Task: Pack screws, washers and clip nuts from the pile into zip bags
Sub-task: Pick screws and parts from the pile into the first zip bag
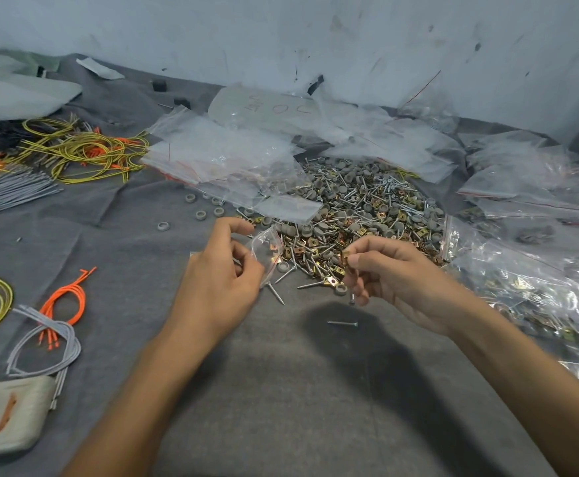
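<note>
A pile of screws, grey washers and brass clip nuts (pixel 360 215) lies on the grey cloth ahead of me. My left hand (pixel 216 280) grips a small clear zip bag (pixel 266 251) by its mouth, just left of the pile; a clip nut or two show inside it. My right hand (pixel 381 270) pinches a brass clip nut (pixel 345 257) between thumb and forefinger, a short way right of the bag's mouth. Its other fingers curl around a screw and perhaps more parts, mostly hidden.
Empty zip bags (pixel 219 153) lie stacked behind the pile; filled bags (pixel 529 280) are heaped at the right. Yellow, orange and grey wires (pixel 85 149) lie at the left, with loose washers (pixel 200 215) and a stray screw (pixel 342 324) on the cloth. A wall rises behind.
</note>
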{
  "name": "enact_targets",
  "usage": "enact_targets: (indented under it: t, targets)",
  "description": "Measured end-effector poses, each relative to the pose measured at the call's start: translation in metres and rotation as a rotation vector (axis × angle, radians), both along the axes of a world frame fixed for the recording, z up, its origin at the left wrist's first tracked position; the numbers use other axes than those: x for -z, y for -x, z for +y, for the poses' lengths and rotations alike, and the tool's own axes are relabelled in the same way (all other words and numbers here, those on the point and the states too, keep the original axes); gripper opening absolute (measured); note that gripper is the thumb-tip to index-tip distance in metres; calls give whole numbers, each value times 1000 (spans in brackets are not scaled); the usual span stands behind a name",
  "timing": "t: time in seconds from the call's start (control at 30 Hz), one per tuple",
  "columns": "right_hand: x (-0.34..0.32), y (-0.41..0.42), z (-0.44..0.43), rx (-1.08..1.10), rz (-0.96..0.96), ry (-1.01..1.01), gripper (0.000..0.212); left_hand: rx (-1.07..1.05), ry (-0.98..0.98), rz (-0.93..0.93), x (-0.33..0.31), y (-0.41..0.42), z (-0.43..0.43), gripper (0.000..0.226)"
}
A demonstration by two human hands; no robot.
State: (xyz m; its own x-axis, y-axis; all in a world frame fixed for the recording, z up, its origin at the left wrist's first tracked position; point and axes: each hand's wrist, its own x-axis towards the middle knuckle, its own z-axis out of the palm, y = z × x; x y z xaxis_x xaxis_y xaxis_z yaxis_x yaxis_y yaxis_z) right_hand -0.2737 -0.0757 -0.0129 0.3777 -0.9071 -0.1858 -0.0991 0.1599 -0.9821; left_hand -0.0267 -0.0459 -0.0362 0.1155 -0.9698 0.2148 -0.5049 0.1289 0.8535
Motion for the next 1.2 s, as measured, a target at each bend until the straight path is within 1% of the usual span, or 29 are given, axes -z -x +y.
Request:
enact_targets:
  t: [0.17, 0.23, 0.3, 0.4, 0.5, 0.53, 0.6, 0.73, 0.87, 0.97, 1.07, 1.13, 1.2]
  targets:
    - [0, -21, -4, 18, 103, -4, 18, 11, 10, 12, 1, 1, 0, 32]
    - [-4, -33, -8, -14, 145, 47, 14, 10, 17, 8, 2, 1, 0, 32]
    - [-10, -47, -15, -42, 227, 141, 10, 5, 21, 3, 3, 1, 0, 33]
    - [-18, -69, -24, -62, 420, 310, 4, -4, 19, -3, 3, 1, 0, 34]
    - [-22, -87, -31, -104, 721, 528, 3, -7, 10, 4, 3, 1, -1, 34]
    - [-23, -91, -33, -144, 800, 559, 5, -11, 11, 4, 3, 1, -1, 34]
    - [-26, -96, -35, -217, 901, 578, 7, -18, 9, 6, 3, 0, -1, 35]
    - [-31, -99, -36, -267, 1020, 623, 8, -15, 13, 9, 3, 1, -2, 35]
    - [-37, -97, -35, -266, 1015, 628, 9, -12, 15, 12, 3, 0, -2, 34]
    - [-40, -94, -36, -228, 923, 611, 10, -11, 9, 21, 3, 0, -2, 34]
    - [-40, -97, -36, -237, 851, 596, 13, -15, 6, 18, 2, -1, -3, 35]
    - [-39, -97, -35, -238, 792, 558, 14, -21, 12, 15, 2, -2, -3, 35]
    - [-41, -89, -36, -193, 713, 507, 13, -23, 24, 13, 2, -2, -3, 35]
